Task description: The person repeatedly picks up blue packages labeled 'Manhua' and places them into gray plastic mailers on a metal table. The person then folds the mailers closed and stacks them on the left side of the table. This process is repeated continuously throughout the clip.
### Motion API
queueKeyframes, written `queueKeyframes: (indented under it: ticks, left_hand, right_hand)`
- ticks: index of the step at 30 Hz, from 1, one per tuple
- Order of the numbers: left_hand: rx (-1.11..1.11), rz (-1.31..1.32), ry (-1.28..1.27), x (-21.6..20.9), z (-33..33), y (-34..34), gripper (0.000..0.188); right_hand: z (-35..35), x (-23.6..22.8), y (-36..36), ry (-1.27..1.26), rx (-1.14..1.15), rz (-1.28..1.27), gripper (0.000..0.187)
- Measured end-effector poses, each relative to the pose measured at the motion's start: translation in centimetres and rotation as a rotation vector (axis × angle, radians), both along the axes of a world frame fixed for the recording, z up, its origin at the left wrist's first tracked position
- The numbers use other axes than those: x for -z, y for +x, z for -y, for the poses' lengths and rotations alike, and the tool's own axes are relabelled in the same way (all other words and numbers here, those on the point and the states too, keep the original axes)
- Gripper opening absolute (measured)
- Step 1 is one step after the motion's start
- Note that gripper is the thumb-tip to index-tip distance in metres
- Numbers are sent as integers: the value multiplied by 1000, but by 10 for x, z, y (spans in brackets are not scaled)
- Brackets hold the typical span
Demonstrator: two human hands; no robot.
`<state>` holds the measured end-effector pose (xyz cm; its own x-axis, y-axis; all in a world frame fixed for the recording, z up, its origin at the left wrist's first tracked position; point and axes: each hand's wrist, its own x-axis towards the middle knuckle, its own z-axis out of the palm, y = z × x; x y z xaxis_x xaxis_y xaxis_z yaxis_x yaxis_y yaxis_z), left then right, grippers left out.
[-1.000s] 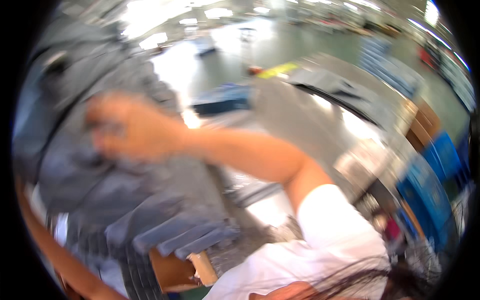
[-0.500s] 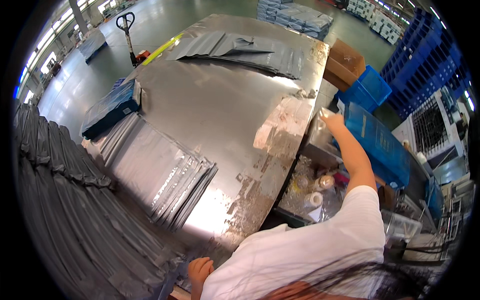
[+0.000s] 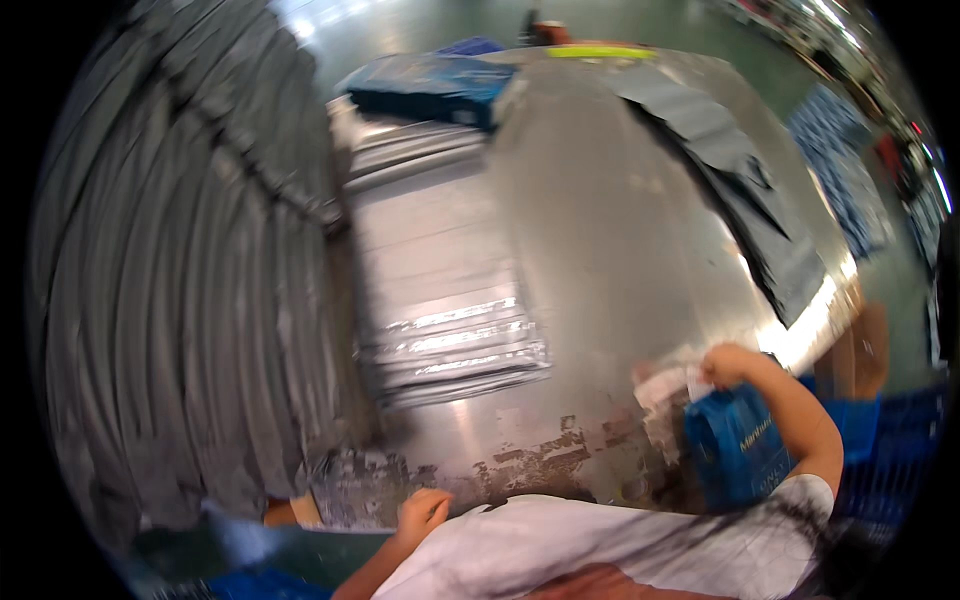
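My right hand (image 3: 728,366) is closed on the top of a blue plastic bag (image 3: 738,440) with light printing. The bag hangs over the table's right front corner, and a small white piece shows beside my fingers. My left hand (image 3: 422,512) is at the table's front edge, fingers loosely curled and a little apart, with nothing in it. Ahead of it lies a stack of flat grey plastic bags (image 3: 440,250). A blue plastic-wrapped pack (image 3: 425,85) sits at the far end of that stack. More grey bags (image 3: 735,165) lie spread on the table's right side.
The metal table (image 3: 590,230) has worn patches along its front. A tall mass of folded grey plastic (image 3: 190,280) stands against its left side. Beyond the right edge are a cardboard box (image 3: 868,350), blue crates (image 3: 895,450) and a blue-grey stack (image 3: 835,150) on the floor.
My view has turned to the right. My right hand has brought the blue bag from beside the table toward its right front corner. My left hand stays near the front edge.
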<state>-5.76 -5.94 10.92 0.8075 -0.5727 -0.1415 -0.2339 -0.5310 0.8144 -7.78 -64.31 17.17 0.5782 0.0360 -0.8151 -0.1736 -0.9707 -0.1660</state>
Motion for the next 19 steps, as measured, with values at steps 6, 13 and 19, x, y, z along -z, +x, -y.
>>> queueKeyframes:
  ticks: [6,13,19]
  left_hand:
    - [-182,106,120,-35,-23,-23,11]
    - [-603,-43,186,2,-108,-135,15]
    - [-539,-124,199,28,-170,-222,20]
  right_hand:
    - [28,6,202,-6,259,1245,26]
    - [-77,131,168,-615,201,976,78]
    - [-74,183,217,-576,343,895,79]
